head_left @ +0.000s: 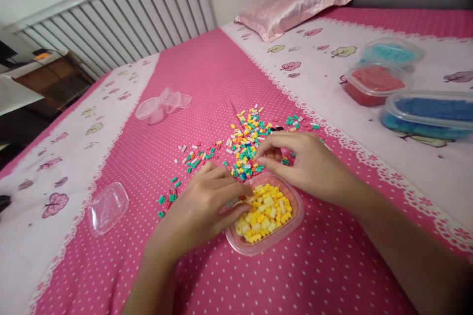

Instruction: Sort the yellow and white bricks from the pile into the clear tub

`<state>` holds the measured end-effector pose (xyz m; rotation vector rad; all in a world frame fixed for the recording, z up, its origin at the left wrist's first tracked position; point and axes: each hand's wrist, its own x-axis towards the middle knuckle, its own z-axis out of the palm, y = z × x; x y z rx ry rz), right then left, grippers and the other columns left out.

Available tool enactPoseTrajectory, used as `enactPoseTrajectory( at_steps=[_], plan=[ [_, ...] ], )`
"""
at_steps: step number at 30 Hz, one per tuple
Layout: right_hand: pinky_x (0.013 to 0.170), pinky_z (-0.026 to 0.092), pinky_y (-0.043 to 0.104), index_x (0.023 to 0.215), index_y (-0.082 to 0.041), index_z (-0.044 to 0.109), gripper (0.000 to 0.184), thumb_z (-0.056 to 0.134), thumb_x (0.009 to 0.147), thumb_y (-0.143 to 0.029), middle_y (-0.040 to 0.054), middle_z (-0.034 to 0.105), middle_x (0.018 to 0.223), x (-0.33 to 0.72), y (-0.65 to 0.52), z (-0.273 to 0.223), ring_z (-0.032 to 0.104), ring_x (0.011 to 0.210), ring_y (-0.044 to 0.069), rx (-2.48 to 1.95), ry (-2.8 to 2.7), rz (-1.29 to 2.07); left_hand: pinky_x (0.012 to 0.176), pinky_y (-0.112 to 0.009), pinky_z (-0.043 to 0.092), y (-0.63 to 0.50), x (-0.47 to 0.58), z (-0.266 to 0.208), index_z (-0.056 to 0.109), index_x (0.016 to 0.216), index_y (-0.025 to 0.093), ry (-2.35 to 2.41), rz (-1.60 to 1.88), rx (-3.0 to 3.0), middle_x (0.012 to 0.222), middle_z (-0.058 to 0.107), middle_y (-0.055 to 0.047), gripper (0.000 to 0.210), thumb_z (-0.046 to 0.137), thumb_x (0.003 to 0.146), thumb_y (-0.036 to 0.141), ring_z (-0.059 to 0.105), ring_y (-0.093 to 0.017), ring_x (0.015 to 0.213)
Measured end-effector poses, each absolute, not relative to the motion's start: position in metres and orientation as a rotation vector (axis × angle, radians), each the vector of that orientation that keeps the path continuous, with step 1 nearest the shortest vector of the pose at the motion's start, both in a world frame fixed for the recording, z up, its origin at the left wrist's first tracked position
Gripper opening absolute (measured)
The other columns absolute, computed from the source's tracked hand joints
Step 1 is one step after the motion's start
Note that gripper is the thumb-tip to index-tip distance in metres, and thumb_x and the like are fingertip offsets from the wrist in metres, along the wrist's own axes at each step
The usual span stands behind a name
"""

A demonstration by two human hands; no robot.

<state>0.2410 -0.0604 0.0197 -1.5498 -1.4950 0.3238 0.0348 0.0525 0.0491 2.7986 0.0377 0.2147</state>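
A clear plastic container (295, 221) holds many small yellow building bricks (264, 211), some of them paler. My left hand (207, 199) reaches over its left rim, thumb and index finger a little apart above the bricks, the other fingers curled. Just beyond the container spreads a loose pile of small building bricks (246, 145) in yellow, green, white, red and blue. At the near right side of this pile is my right hand (303, 162), thumb and index finger pinched together. Whatever lies between those fingertips is too small to make out.
A clear lid (109, 208) lies at the left, and more clear lids or containers (162, 105) farther back. Closed tubs hold red pieces (373, 86), blue pieces (432, 113) and turquoise pieces (391, 52) at the right. A pink pillow (291, 7) rests on the bed (192, 74).
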Motion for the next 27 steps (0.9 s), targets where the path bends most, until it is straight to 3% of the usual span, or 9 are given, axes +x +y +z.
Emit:
enactPoseTrajectory(
  at_steps=[9, 15, 20, 27],
  plan=[
    [0.066, 0.043, 0.024, 0.082, -0.019, 0.067, 0.007, 0.068, 0.088, -0.015, -0.0035, 0.067, 0.075, 0.240, -0.059, 0.016, 0.059, 0.069, 0.010, -1.527, -1.517, 0.314, 0.086, -0.038, 0.027, 0.052, 0.037, 0.052, 0.069, 0.093, 0.023, -0.038, 0.167, 2.872, 0.082, 0.073, 0.006, 0.010, 0.063, 0.098, 0.028, 0.057, -0.016, 0.085],
    [0.066, 0.042, 0.024, 0.081, -0.019, 0.067, 0.008, 0.069, 0.088, -0.015, -0.0038, 0.066, 0.074, 0.240, -0.060, 0.015, 0.058, 0.068, 0.010, -1.526, -1.524, 0.306, 0.085, -0.039, 0.025, 0.054, 0.039, 0.049, 0.070, 0.089, 0.026, -0.067, 0.182, 2.909, 0.098, 0.075, 0.007, 0.010, 0.064, 0.097, 0.028, 0.052, -0.018, 0.092],
    [0.067, 0.044, 0.025, 0.082, -0.019, 0.068, 0.008, 0.069, 0.087, -0.014, -0.0033, 0.068, 0.076, 0.242, -0.062, 0.019, 0.060, 0.070, 0.011, -1.516, -1.492, 0.290, 0.084, -0.038, 0.026, 0.056, 0.038, 0.051, 0.071, 0.092, 0.027, -0.042, 0.151, 2.862, 0.096, 0.071, 0.004, 0.013, 0.061, 0.099, 0.032, 0.051, -0.018, 0.092],
    [0.079, 0.049, 0.030, 0.099, -0.020, 0.072, 0.011, 0.063, 0.093, -0.018, 0.0023, 0.072, 0.093, 0.258, -0.055, 0.007, 0.066, 0.084, 0.016, -1.645, -1.400, 0.200, 0.081, -0.035, 0.030, 0.075, 0.035, 0.045, 0.069, 0.092, 0.024, 0.146, 0.552, 2.778, 0.086, 0.072, 0.004, 0.012, 0.061, 0.099, 0.028, 0.053, -0.016, 0.081]
  ],
)
